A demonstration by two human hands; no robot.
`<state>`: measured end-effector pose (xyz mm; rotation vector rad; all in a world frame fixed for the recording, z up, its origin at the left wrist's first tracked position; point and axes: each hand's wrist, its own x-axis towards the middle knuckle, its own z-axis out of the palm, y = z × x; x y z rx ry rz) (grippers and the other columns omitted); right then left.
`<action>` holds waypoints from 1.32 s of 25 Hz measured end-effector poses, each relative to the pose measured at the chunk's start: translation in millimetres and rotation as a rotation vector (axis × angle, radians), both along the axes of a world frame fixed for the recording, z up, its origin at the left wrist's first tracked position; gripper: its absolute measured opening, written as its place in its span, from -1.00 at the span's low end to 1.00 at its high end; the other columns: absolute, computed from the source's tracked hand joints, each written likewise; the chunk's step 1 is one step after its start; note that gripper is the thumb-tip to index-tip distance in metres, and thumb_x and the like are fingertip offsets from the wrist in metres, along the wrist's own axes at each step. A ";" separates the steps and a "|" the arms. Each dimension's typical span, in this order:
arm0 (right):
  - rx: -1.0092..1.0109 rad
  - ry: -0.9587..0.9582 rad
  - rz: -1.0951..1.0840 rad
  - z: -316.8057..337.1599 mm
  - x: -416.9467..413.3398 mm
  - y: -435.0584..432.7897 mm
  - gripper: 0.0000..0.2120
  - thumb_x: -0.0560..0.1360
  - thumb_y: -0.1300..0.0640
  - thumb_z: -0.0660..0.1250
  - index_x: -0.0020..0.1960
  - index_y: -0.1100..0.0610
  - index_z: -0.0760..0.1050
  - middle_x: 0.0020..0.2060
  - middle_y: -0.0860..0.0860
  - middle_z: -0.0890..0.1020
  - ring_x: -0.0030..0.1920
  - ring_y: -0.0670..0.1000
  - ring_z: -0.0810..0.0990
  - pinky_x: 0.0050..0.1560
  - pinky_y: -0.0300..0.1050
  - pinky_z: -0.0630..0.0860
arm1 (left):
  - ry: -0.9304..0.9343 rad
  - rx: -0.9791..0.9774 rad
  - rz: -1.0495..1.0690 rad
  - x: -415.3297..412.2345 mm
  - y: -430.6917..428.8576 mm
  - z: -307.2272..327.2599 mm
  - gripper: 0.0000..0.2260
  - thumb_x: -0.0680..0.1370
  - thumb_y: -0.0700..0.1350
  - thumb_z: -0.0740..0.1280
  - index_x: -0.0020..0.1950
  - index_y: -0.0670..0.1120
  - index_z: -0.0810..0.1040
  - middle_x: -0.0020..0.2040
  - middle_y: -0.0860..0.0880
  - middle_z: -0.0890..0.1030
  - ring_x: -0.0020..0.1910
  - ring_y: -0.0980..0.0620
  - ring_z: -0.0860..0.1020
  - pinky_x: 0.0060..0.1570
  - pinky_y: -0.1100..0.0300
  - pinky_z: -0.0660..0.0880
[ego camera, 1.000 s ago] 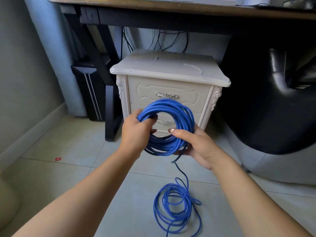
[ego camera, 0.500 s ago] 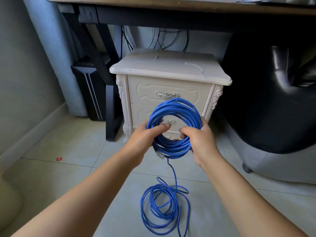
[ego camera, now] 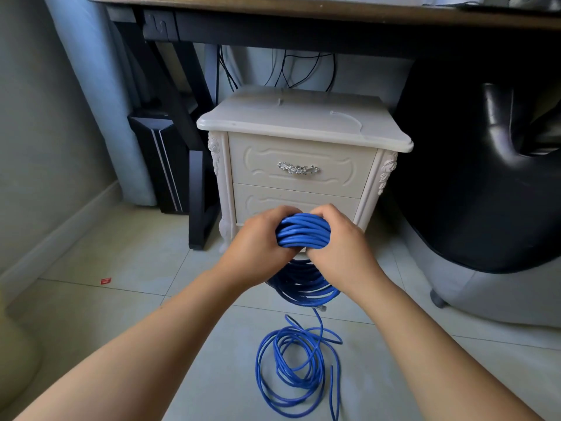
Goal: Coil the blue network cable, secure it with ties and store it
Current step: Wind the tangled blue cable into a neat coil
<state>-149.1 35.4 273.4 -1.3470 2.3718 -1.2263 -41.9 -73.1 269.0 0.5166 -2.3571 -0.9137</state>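
A coil of blue network cable (ego camera: 303,233) hangs edge-on between my hands, in front of the white nightstand's lower drawer. My left hand (ego camera: 258,243) grips the coil's top from the left and my right hand (ego camera: 340,243) grips it from the right, fingers curled over the bundle. The coil's lower part (ego camera: 303,287) hangs below my wrists, with a clear plug (ego camera: 321,307) at its bottom. From there the cable drops to loose blue loops on the floor (ego camera: 296,366). Two pale cable ties (ego camera: 346,118) lie on the nightstand top.
The white two-drawer nightstand (ego camera: 300,165) stands under a dark desk (ego camera: 303,22). A black computer case (ego camera: 158,159) is at the left beside the desk leg. A large black chair (ego camera: 479,165) fills the right. A small red scrap (ego camera: 105,280) lies on the tiled floor.
The coil was held upright showing its open ring; now both hands have tipped it edge-on, lowered it and closed together on its top. The loose loops on the floor have shifted.
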 end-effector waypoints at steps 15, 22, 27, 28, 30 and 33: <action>-0.248 -1.078 0.231 -3.4 -12.6 5.5 -0.01 0.17 -0.17 0.59 0.49 -0.21 0.18 0.25 -0.06 0.53 0.26 0.10 0.56 0.07 0.19 0.60 | 0.377 1.109 0.350 -9.9 -2.7 2.1 -0.89 0.55 -0.23 0.37 0.04 -0.07 0.55 -0.27 -0.03 0.43 -0.28 0.01 0.41 -0.26 0.12 0.49; -0.414 -1.046 -0.022 -8.4 -4.3 -4.2 -0.73 0.45 0.37 0.33 0.09 0.12 0.48 -0.29 0.12 0.59 -0.23 0.09 0.68 0.01 0.13 0.56 | 0.390 1.255 0.211 -9.7 13.4 4.0 -0.89 0.56 -0.19 0.36 0.07 -0.06 0.52 -0.27 -0.01 0.48 -0.27 0.04 0.49 -0.11 0.04 0.46; -0.474 -0.874 -0.166 -1.0 -19.5 0.6 -0.78 0.43 0.43 0.21 -0.02 0.19 0.49 -0.54 -0.01 0.40 -0.45 0.02 0.43 -0.28 -0.02 0.55 | 0.103 1.014 0.073 -4.4 10.9 6.5 -0.69 0.49 -0.12 0.45 0.21 -0.10 0.53 0.02 -0.06 0.69 -0.03 0.04 0.67 -0.06 0.20 0.59; -0.443 -0.777 -0.153 1.4 -21.3 2.5 -0.78 0.42 0.42 0.22 -0.06 0.16 0.50 -0.53 -0.02 0.42 -0.45 0.01 0.42 -0.26 0.03 0.60 | 0.076 0.919 0.065 -3.8 7.5 6.9 -0.63 0.48 -0.12 0.47 0.25 -0.08 0.51 0.04 -0.02 0.68 -0.03 0.08 0.66 -0.08 0.27 0.58; -0.303 -0.465 -0.108 4.2 -21.5 6.5 -0.73 0.42 0.36 0.27 -0.11 -0.01 0.53 -0.44 -0.11 0.52 -0.40 -0.02 0.47 -0.15 0.02 0.63 | 0.055 0.682 0.054 -1.3 2.5 6.9 -0.48 0.44 -0.15 0.51 0.35 0.06 0.44 0.10 0.13 0.61 0.01 0.22 0.61 -0.08 0.44 0.51; -0.073 -0.125 0.038 6.5 -14.3 9.9 -0.68 0.41 0.26 0.36 -0.12 -0.18 0.47 -0.24 -0.17 0.62 -0.21 -0.11 0.58 -0.09 -0.18 0.53 | -0.048 0.202 0.015 1.1 2.7 5.2 -0.33 0.40 -0.17 0.50 0.43 0.17 0.34 0.23 0.18 0.48 0.14 0.30 0.50 0.03 0.49 0.43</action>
